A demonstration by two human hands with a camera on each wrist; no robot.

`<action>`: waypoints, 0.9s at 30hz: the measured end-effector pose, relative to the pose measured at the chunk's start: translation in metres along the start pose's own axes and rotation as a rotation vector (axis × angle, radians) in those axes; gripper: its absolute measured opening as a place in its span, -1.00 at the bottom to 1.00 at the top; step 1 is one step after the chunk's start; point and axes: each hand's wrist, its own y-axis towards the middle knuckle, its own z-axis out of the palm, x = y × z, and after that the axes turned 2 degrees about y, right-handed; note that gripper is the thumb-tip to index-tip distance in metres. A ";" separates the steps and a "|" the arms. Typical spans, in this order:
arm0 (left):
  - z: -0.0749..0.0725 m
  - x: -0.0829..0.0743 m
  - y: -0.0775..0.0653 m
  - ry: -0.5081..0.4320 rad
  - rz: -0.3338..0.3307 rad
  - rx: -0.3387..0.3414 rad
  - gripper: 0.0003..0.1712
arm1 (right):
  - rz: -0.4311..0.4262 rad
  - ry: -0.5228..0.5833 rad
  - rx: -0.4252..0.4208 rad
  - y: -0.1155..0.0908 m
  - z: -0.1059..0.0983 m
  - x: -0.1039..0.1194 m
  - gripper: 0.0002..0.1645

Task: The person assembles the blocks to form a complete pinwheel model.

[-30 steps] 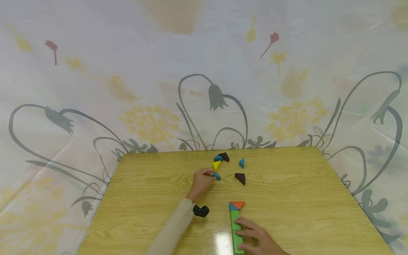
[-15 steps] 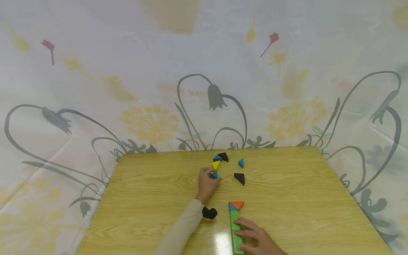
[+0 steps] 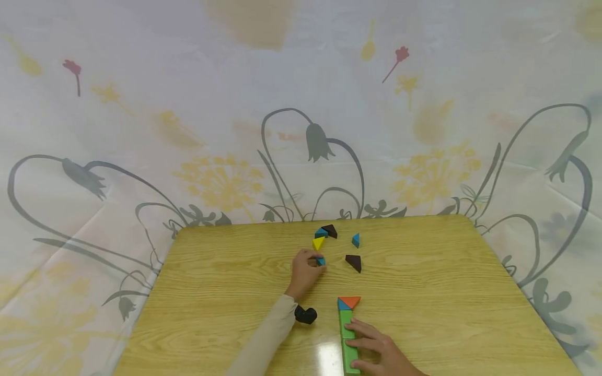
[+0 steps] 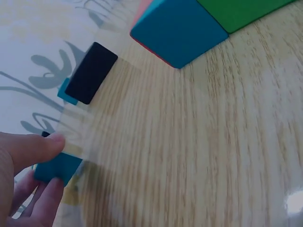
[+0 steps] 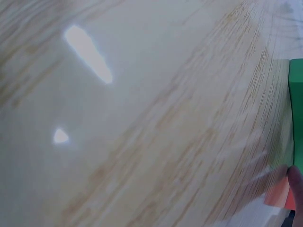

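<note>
My left hand [image 3: 304, 272] pinches a small blue triangular block [image 4: 59, 166] between thumb and fingers, over the middle of the table. My right hand [image 3: 384, 349] rests its fingertips along the right side of two green blocks [image 3: 349, 360], which lie end to end in a column. At the column's far end, a blue triangular block [image 3: 343, 306] and an orange triangular block [image 3: 350, 302] sit against each other. Only a fingertip of the right hand shows in the right wrist view, beside a green block [image 5: 297, 118].
Beyond the left hand lie a yellow triangular block [image 3: 318, 243], a blue block [image 3: 321, 233] touching a dark block [image 3: 331, 231], and another blue block [image 3: 356, 240]. A second dark block [image 3: 355, 262] lies to its right. A flower-patterned cloth [image 3: 423, 172] rises behind the table [image 3: 211, 313].
My left hand has shifted slightly right and closed its fingers around the blue triangular block, which has turned a little. My right hand stays on the green blocks.
</note>
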 end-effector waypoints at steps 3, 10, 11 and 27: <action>-0.002 -0.003 -0.001 -0.047 -0.033 0.072 -0.69 | -0.035 -0.009 -0.010 0.001 0.000 0.000 -0.54; -0.005 -0.012 -0.001 -0.086 -0.047 0.195 -0.75 | -0.012 -0.004 -0.005 -0.001 0.002 -0.004 -0.53; -0.005 -0.014 -0.001 -0.096 -0.049 0.209 -0.75 | -0.008 -0.008 -0.006 -0.002 0.003 -0.005 -0.53; -0.012 -0.033 -0.010 -0.100 0.001 0.424 -0.74 | 0.005 -0.006 0.006 0.001 0.000 0.001 -0.54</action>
